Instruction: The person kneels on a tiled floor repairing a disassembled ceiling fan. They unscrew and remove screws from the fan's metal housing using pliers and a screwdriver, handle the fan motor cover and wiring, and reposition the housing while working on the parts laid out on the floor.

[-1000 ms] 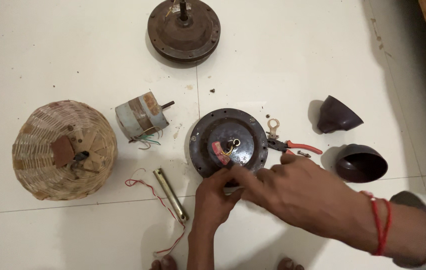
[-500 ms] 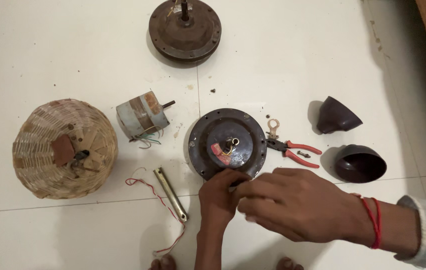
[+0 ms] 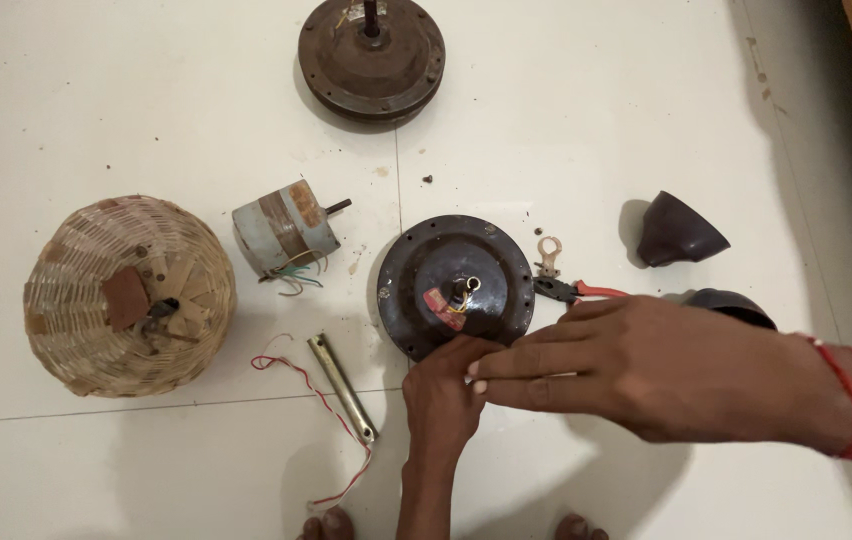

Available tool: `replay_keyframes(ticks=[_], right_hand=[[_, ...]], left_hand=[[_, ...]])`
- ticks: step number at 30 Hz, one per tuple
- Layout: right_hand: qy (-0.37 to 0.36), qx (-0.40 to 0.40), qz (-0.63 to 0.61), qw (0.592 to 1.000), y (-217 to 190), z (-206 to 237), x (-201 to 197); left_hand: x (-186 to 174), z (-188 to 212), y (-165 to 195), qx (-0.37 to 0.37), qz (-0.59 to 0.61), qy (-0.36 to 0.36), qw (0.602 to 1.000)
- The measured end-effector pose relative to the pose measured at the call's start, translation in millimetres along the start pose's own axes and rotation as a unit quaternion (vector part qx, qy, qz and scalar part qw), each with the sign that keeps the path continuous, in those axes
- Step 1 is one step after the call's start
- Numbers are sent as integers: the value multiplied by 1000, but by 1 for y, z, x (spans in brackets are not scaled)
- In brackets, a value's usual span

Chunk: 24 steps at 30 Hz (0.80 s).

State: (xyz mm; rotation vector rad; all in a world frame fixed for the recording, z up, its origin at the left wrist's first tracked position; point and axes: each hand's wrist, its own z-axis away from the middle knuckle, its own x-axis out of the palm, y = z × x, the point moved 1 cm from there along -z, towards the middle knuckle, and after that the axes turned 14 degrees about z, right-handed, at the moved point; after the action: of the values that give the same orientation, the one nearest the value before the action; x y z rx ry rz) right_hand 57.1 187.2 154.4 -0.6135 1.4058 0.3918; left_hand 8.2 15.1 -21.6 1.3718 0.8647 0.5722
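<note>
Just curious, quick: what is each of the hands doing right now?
Left hand: fingers curled at the dark round cover; any grip cannot be told.
Right hand: fingers extended, touching the left hand, holding nothing visible.

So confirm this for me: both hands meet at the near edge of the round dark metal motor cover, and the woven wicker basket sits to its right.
Not quite. The head view shows the woven wicker basket to the left of the round dark metal motor cover, not the right. The left hand and right hand do meet at its near edge.

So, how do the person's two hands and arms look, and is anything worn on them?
Both hands are bare, without gloves or rings. The left hand comes on a bare forearm with no sleeve in view. The right hand has a thin red thread band around the wrist; behind it, at the frame edge, nothing more can be told.
</note>
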Motion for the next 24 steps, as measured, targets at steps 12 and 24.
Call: replay_keyframes(ticks=[12, 24], right_hand=[[17, -16, 35, 999, 6, -3, -5], [38, 16, 17, 999, 2, -6, 9]], left_hand=[[-4, -4, -6, 18, -26, -8, 999], [-1, -5, -7, -41, -32, -30, 998]])
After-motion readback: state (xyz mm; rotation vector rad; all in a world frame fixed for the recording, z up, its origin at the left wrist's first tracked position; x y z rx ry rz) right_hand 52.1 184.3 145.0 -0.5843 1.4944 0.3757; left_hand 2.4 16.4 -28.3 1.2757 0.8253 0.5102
